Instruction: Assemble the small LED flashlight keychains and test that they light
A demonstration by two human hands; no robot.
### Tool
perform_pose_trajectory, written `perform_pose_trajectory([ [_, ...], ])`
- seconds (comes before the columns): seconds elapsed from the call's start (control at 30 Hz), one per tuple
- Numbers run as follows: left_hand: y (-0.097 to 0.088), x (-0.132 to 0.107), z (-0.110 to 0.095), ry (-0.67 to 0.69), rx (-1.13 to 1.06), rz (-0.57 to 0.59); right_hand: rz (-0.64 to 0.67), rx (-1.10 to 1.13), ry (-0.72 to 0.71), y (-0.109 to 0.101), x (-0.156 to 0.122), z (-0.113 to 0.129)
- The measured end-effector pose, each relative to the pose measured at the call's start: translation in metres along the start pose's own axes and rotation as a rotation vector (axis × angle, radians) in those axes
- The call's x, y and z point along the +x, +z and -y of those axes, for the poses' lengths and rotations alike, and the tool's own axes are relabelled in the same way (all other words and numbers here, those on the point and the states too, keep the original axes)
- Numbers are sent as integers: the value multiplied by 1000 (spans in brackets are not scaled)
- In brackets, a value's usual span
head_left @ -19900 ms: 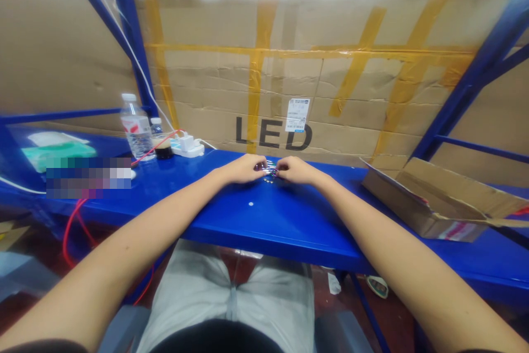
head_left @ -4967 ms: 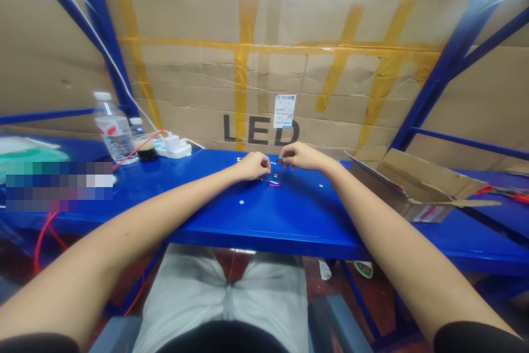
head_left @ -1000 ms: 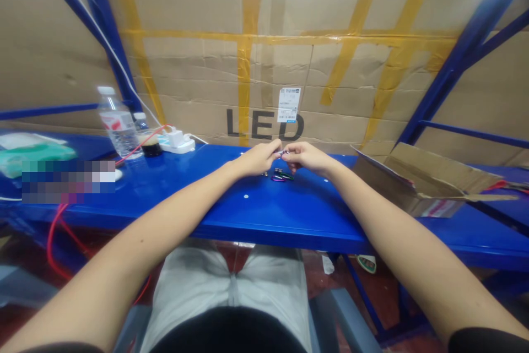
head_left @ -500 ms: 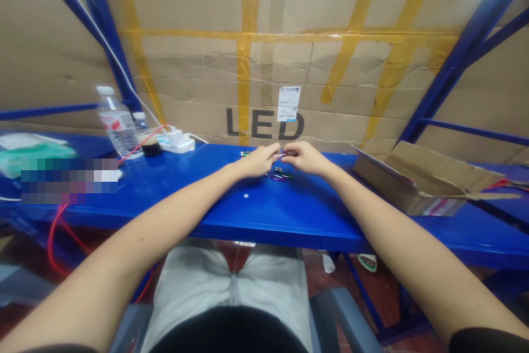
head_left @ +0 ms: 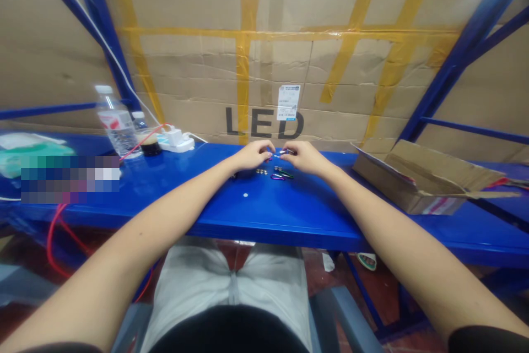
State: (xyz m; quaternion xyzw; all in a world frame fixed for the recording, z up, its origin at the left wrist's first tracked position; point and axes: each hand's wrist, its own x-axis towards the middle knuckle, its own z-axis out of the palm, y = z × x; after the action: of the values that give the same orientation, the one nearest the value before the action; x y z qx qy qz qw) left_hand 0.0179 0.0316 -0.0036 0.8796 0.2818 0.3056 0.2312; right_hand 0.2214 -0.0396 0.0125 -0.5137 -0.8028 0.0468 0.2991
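Note:
My left hand and my right hand face each other just above the blue table, fingertips a small gap apart. The left fingers are bent into a pinch, with a bit of purple at their tips; its kind is too small to tell. My right thumb and fingers close on a small shiny piece, partly hidden by the fingers. Below lie a purple carabiner and a dark green carabiner. Several tiny metal parts lie close to my left hand.
An opened cardboard box stands at the right. Water bottle, dark-liquid bottle and white power strip stand at the left, near a red cable. A large cardboard panel closes off the back.
My hands have moved slightly apart, and my left hand has shifted left and up. Tiny metal parts formerly hidden by it now show on the table.

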Motion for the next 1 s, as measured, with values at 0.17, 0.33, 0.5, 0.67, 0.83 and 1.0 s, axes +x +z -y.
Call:
perform_pose_trajectory([
  [0.17, -5, -4, 10, -74, 183, 83, 19, -33, 12, 0, 0, 1],
  [0.33, -7, -7, 13, 85, 442, 220, 48, -61, -10, 1, 1, -1],
  [0.5, -4, -4, 8, 226, 636, 259, 57, -73, -16, 2, 1, -3],
  [0.67, -6, -4, 3, 267, 751, 266, 67, -100, -23, 3, 1, -4],
  [0.83, -8, -6, 0, 267, 795, 303, 80, -104, -14, 3, 1, -3],
  [1.0, -3, -6, 0, 282, 887, 293, 97, -132, -9, 3, 0, 0],
])
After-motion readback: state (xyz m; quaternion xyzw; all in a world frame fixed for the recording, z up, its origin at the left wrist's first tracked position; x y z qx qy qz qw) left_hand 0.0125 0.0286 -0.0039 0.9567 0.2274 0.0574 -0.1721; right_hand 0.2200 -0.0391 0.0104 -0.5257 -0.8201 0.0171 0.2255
